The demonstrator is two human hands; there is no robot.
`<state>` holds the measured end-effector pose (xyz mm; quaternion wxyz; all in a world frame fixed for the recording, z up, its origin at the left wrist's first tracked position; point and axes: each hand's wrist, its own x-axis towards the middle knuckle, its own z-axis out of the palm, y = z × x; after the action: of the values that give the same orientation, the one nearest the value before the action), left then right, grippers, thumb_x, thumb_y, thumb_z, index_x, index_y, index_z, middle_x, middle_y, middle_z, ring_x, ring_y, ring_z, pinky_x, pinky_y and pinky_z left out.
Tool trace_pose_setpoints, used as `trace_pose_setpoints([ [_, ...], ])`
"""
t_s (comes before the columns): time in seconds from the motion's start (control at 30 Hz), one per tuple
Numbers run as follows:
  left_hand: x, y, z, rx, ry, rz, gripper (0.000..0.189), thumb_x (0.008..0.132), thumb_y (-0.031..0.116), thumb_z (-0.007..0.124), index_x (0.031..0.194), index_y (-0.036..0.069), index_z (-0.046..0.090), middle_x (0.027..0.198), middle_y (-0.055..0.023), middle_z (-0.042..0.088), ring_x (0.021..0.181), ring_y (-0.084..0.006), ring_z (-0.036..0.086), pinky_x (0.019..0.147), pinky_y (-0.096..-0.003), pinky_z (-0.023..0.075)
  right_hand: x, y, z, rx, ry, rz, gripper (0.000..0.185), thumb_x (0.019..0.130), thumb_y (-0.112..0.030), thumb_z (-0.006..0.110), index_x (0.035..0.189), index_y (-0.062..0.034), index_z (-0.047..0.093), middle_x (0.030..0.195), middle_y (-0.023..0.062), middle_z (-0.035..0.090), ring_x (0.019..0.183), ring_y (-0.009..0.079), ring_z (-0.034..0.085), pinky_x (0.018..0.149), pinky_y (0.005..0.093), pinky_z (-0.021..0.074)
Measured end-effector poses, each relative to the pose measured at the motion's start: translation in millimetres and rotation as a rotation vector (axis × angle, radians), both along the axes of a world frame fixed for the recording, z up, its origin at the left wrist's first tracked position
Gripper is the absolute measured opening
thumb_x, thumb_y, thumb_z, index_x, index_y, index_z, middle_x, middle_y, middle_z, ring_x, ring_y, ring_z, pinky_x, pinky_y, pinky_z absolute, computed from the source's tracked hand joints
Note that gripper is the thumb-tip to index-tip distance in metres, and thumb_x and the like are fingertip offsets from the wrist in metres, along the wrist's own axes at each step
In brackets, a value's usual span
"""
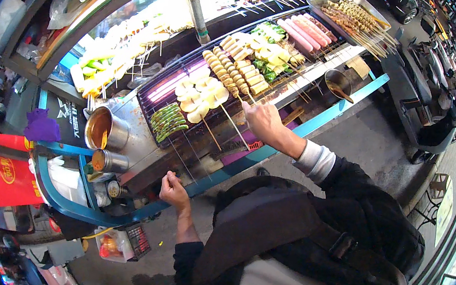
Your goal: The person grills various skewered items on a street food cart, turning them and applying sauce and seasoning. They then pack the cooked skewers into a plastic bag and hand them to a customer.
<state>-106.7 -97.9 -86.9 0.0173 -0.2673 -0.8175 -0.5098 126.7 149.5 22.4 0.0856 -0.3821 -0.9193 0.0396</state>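
My right hand (264, 123) grips the stick end of a spiral-cut skewer (221, 72) lying on the grill (144, 105). A second spiral-cut skewer (235, 70) lies beside it. Near the cart's front rail, my left hand (174, 190) is held with its fingers curled; whether something is between them is unclear. To the left on the grill are green bean skewers (168, 122) and pale sliced skewers (201, 96). On the right lie rolled skewers (252, 75), leafy greens (268, 33) and pink sausages (300, 33).
A metal pot of sauce (106, 127) and a spice canister (109, 160) stand left of the grill. A metal cup with a spoon (337, 84) sits at the right. Skewers fill a metal tray (379, 17). A blue rail (255, 156) edges the cart.
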Motion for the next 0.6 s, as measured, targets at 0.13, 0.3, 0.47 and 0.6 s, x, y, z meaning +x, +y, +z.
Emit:
trace_pose_setpoints([
  [0.13,0.8,-1.2,-1.6,0.040,0.003,-0.001,0.028,0.099,0.023,0.062,0.086,0.000,0.072,0.059,-0.0049,0.062,0.054,-0.0140,0.060,0.054,-0.0294,0.0465,-0.5,8.5,2.6,0.023,0.047,0.048,0.014,0.085,-0.010,0.059,0.095,-0.0019,0.063,0.067,0.0173,0.067,0.064,0.0344,0.069,0.056,0.0453,0.0527],
  [0.3,0.7,-1.2,-1.2,0.056,-0.062,-0.013,0.028,0.099,0.023,0.062,0.087,0.000,0.072,0.059,-0.0051,0.062,0.054,-0.0137,0.060,0.054,-0.0292,0.0467,-0.6,17.0,1.4,-0.005,0.086,0.058,0.009,0.081,-0.009,0.063,0.087,-0.0019,0.064,0.071,0.0179,0.069,0.069,0.0349,0.072,0.061,0.0446,0.0564],
  [0.47,1.9,-1.8,3.8,0.028,-0.017,-0.020,0.030,0.100,0.024,0.061,0.087,-0.001,0.072,0.059,-0.0045,0.062,0.055,-0.0131,0.059,0.056,-0.0292,0.0469,5.0,7.4,5.2,-0.035,0.131,-0.004,0.014,0.094,-0.017,0.058,0.098,-0.0045,0.063,0.070,0.0191,0.065,0.067,0.0380,0.068,0.060,0.0490,0.0531],
  [0.6,2.7,-3.5,7.4,0.020,-0.068,-0.041,0.031,0.100,0.026,0.061,0.087,0.000,0.072,0.059,-0.0044,0.062,0.056,-0.0131,0.059,0.057,-0.0297,0.0471,21.1,-0.7,8.1,0.026,0.318,-0.164,0.027,0.096,-0.032,0.063,0.098,-0.0046,0.061,0.085,0.0188,0.069,0.080,0.0375,0.069,0.067,0.0477,0.0548],
])
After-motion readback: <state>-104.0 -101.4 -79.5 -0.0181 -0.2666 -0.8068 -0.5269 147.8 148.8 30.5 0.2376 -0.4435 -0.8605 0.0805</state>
